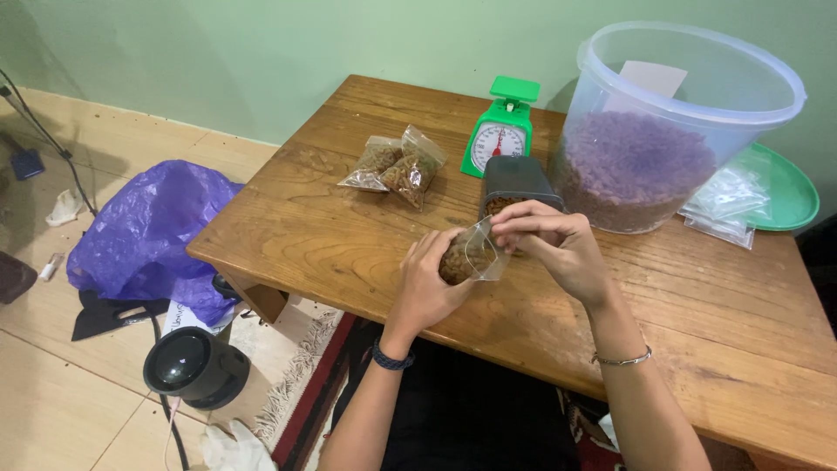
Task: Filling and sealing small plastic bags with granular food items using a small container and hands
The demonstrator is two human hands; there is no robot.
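Your left hand (427,283) is wrapped around the lower part of a small clear bag (469,253) filled with brown pellets, its fingers curled snugly against the bag's side. Your right hand (554,240) comes in from the other side, with its fingertips (504,228) pinching the bag's top edge. Both hands hold the bag just above the desk (349,244), near its front edge.

Just beyond your right hand stands a dark container (516,180) with brown pellets showing at its open mouth, almost touching your knuckles. Behind that container sits a small green scale (500,131) with a round white dial. Beyond your left hand, further up the desk, two filled bags (397,163) lie side by side, touching each other.

Past your right hand and to its outer side rises a large clear tub (671,113), partly filled with brownish-purple pellets. Behind and beside the tub lies a green tray (789,187) with a pile of empty clear bags (725,202) resting partly on it.

Off the desk, out beyond your left hand, a crumpled purple plastic bag (148,231) lies on the floor, with a round black object (193,366) nearer to you.
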